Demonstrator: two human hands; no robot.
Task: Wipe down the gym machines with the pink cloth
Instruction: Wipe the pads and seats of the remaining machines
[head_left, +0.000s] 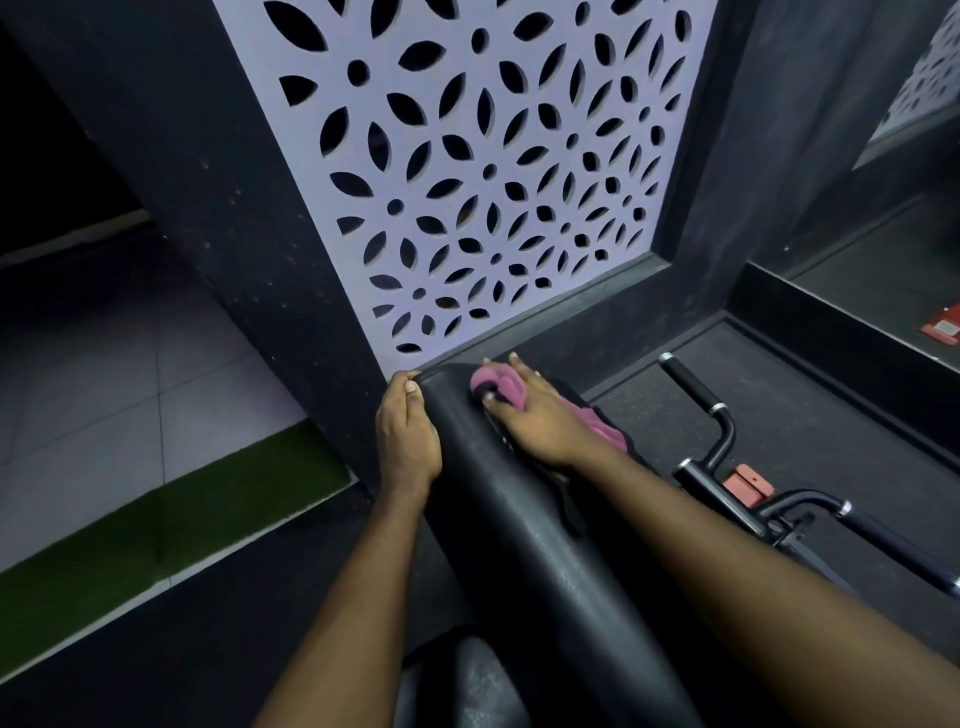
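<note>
A long black padded backrest (524, 525) of a gym machine runs from the bottom centre up toward the wall. My right hand (540, 415) lies on its far end with the pink cloth (498, 387) bunched under the fingers; more of the cloth shows past the wrist. The thumb curls around the cloth's near edge. My left hand (408, 431) grips the pad's left edge near the top corner, thumb on the pad surface.
A lilac cut-out panel (467, 171) in a dark wall stands right behind the pad's end. Black machine handles (698, 400) with chrome rings and a red part (748, 483) sit to the right. A green turf strip (171, 519) and tiled floor lie left. A black seat pad (467, 686) shows at the bottom.
</note>
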